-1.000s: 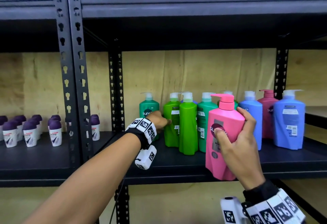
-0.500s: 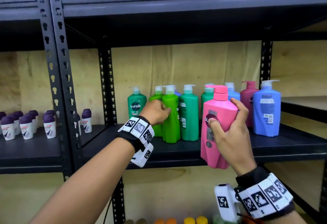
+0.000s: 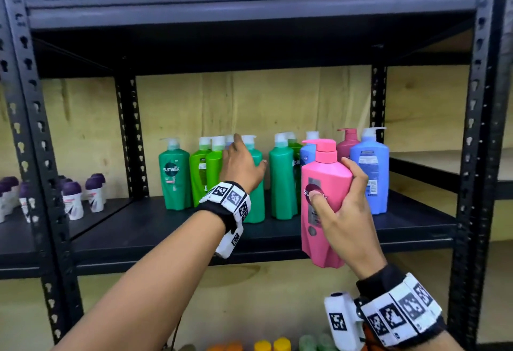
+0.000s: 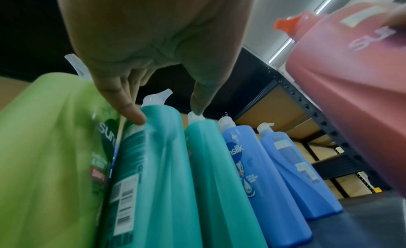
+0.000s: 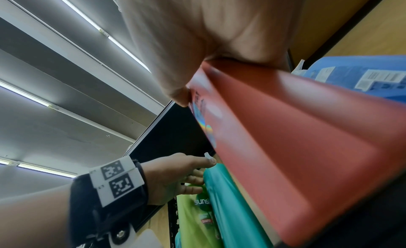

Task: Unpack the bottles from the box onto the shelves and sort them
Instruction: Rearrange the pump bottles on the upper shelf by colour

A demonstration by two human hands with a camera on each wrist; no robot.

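Note:
My right hand [image 3: 341, 212] grips a pink pump bottle [image 3: 323, 184] upright at the shelf's front edge, in front of the blue bottles [image 3: 369, 173]. My left hand [image 3: 241, 164] reaches into the shelf and holds the shoulder of a teal-green bottle [image 3: 256, 203], fingers on its left side, thumb on its right. In the left wrist view the left hand [image 4: 164, 113] spans that teal-green bottle [image 4: 158, 165], beside a light green bottle [image 4: 44, 156]. The right wrist view shows the pink bottle [image 5: 296, 156] under my right hand [image 5: 197, 43].
On the black shelf board [image 3: 277, 237] stand dark green [image 3: 173, 175], light green [image 3: 200, 173], teal [image 3: 281, 181], blue and a dark pink bottle [image 3: 347, 145]. Purple-capped roll-ons [image 3: 72, 198] fill the left bay. Black posts [image 3: 477, 156] frame the bay. Coloured caps [image 3: 261, 346] show below.
My left hand has shifted right from the light green bottles onto the teal-green bottle. The right hand still holds the pink bottle at the shelf front.

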